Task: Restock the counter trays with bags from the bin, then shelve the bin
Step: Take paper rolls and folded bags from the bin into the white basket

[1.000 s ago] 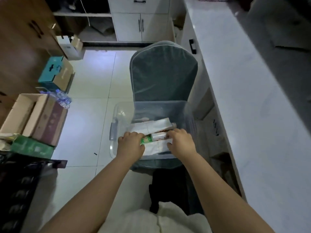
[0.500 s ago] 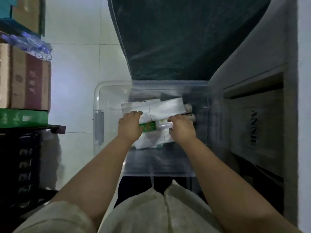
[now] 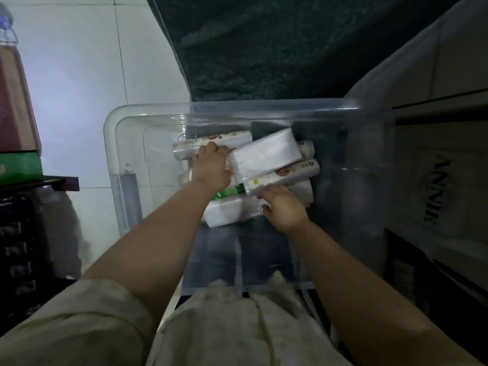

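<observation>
Down inside, left hand fingers are curling over a roll of bags at eleven o'clock; right hand is pinching white plastic at five o'clock of the folded white pack, everything lying in the clear bin before the green chair

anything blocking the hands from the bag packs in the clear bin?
Nothing visible. The clear plastic bin is open-topped; left hand already rests on a bag roll, right hand on the white packs.
</observation>
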The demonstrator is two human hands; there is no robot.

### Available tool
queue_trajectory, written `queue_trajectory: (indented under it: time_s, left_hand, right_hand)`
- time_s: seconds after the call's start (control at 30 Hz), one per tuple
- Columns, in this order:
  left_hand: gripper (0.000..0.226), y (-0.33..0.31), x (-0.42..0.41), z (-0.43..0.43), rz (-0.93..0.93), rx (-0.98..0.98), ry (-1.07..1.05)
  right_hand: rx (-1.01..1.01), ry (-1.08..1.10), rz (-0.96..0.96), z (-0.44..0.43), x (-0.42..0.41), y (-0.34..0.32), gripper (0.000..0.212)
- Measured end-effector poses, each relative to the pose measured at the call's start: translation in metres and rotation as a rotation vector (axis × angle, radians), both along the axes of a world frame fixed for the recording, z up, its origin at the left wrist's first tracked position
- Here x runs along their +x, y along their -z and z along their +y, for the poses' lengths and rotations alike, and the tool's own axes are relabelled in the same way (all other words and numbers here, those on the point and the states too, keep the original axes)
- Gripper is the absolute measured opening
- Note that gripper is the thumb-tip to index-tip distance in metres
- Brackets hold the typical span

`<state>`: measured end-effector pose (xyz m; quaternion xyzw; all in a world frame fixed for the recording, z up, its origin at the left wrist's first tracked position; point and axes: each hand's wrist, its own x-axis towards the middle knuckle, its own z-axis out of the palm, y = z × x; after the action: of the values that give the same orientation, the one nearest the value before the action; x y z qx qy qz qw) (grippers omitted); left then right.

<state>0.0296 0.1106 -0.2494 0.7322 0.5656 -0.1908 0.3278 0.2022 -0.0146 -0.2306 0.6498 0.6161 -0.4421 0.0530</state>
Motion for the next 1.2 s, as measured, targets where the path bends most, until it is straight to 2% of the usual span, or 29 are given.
queue_trajectory:
  time_s: [0.2, 0.37, 0.43, 0.53, 0.63, 0.77, 0.93, 1.03, 1.2]
  left_hand:
    - [0.034, -0.013, -0.004, 0.0, -0.164, -0.002, -0.105]
    - [0.025, -0.026, -0.005, -0.008, -0.272, 0.09, -0.185]
    - [0.024, -0.03, -0.003, -0.011, -0.301, 0.121, -0.204]
    - [0.024, -0.037, 0.003, -0.015, -0.314, 0.139, -0.205]
    - [0.024, -0.049, 0.006, -0.017, -0.306, 0.153, -0.192]
    - [0.025, -0.089, 0.01, -0.017, -0.321, 0.152, -0.17]
    - [0.023, -0.166, 0.017, -0.016, -0.339, 0.08, -0.064]
    - [0.022, -0.214, 0.024, -0.018, -0.406, 0.072, 0.05]
    - [0.016, -0.273, 0.03, -0.038, -0.494, 0.108, 0.27]
  right_hand:
    - [-0.087, -0.077, -0.138, -0.018, -0.013, 0.014, 0.065]
    - [-0.092, -0.11, -0.241, -0.022, -0.022, 0.029, 0.078]
    - [-0.04, -0.138, -0.291, -0.019, -0.024, 0.033, 0.068]
    - [-0.042, -0.193, -0.312, -0.02, -0.021, 0.032, 0.039]
    - [-0.08, -0.207, -0.231, -0.023, -0.015, 0.021, 0.034]
    - [0.06, -0.204, -0.165, -0.016, -0.005, -0.026, 0.042]
    - [0.299, -0.211, -0.254, 0.0, 0.003, -0.129, 0.036]
    - [0.521, -0.101, -0.335, -0.001, 0.004, -0.196, 0.024]
    - [0.718, 0.075, -0.478, -0.028, -0.013, -0.264, 0.032]
